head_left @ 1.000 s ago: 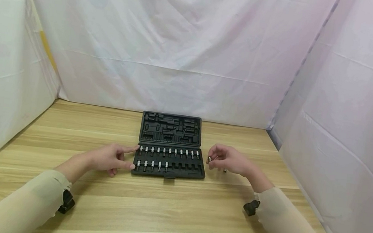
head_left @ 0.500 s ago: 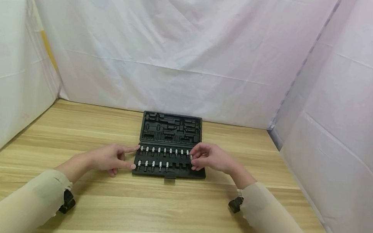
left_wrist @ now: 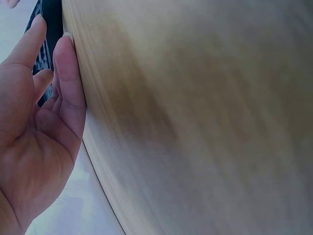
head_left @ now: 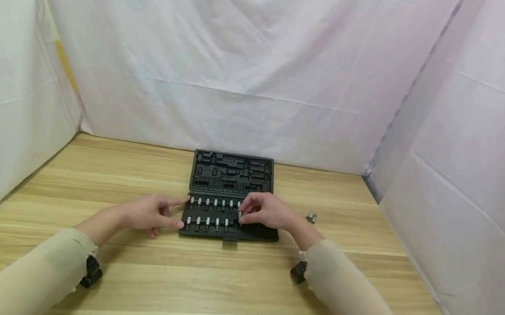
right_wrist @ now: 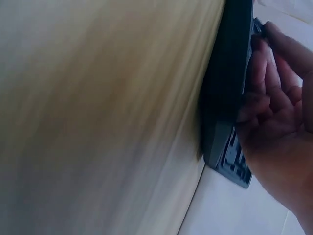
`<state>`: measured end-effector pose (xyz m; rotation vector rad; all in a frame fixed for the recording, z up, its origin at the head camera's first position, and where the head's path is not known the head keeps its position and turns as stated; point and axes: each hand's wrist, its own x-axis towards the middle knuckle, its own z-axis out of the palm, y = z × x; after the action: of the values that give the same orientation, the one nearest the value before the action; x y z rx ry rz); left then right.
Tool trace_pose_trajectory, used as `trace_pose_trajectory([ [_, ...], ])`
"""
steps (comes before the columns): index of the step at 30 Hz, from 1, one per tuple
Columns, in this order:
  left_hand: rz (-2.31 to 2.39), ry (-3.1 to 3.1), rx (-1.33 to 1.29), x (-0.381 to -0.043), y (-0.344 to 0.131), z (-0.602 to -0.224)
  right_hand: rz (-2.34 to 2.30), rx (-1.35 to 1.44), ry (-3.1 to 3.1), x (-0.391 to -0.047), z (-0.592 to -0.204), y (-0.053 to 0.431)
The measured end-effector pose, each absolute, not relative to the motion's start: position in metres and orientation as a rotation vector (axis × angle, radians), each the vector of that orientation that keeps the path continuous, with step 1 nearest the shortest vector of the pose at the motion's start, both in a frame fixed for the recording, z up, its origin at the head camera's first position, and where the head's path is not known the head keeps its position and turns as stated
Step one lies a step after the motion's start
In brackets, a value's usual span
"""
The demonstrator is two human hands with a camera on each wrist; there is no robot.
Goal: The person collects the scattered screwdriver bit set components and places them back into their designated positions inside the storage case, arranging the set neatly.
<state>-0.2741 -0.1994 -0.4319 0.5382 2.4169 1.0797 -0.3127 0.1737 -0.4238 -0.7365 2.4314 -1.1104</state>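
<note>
An open black socket-set case point(head_left: 254, 234) lies on the table, its lid folded back. Silver-topped bit sockets point(head_left: 207, 203) fill part of its upper row, and several more bit sockets point(head_left: 207, 223) occupy the left of the lower row. My left hand point(head_left: 146, 214) touches the case's left edge with extended thumb and index finger; its other fingers are bent. Over the case's middle, my right hand point(head_left: 269, 213) pinches one bit socket point(head_left: 239, 216) between thumb and fingertips, near the lower-row slots. That hand covers the right part of both rows.
Two loose bit sockets point(head_left: 311, 218) lie on the wooden table point(head_left: 217, 290) right of the case. White cloth walls point(head_left: 225, 70) enclose the table at the back and sides. Black wrist cameras point(head_left: 91, 271) are strapped at both sleeves.
My right hand has travelled left from beside the case to above its middle, carrying the bit socket. Two loose bit sockets are now uncovered on the right. My left hand has stayed put.
</note>
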Motion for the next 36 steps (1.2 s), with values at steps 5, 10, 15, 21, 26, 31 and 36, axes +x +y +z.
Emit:
trace_pose_trajectory([
  [5, 1.079, 2.415, 0.541, -0.274, -0.199, -0.433, -1.046, -0.741, 2.455, -0.313, -0.423, 0.163],
  [10, 1.085, 2.415, 0.546, -0.273, -0.198, -0.431, -0.989, -0.714, 2.495, -0.313, -0.423, 0.159],
  [15, 1.097, 2.406, 0.561, -0.272, -0.197, -0.428, -0.934, -0.699, 2.521, -0.312, -0.420, 0.160],
  [21, 1.096, 2.410, 0.562, -0.272, -0.197, -0.428, -0.897, -0.721, 2.518, -0.311, -0.420, 0.160],
  [26, 1.084, 2.416, 0.566, -0.273, -0.198, -0.429, -0.908, -0.744, 2.495, -0.312, -0.422, 0.161],
  [31, 1.088, 2.413, 0.577, -0.272, -0.198, -0.430, -0.907, -0.740, 2.480, -0.311, -0.422, 0.162],
  [36, 1.090, 2.417, 0.577, -0.272, -0.198, -0.429, -0.946, -0.727, 2.468, -0.313, -0.423, 0.162],
])
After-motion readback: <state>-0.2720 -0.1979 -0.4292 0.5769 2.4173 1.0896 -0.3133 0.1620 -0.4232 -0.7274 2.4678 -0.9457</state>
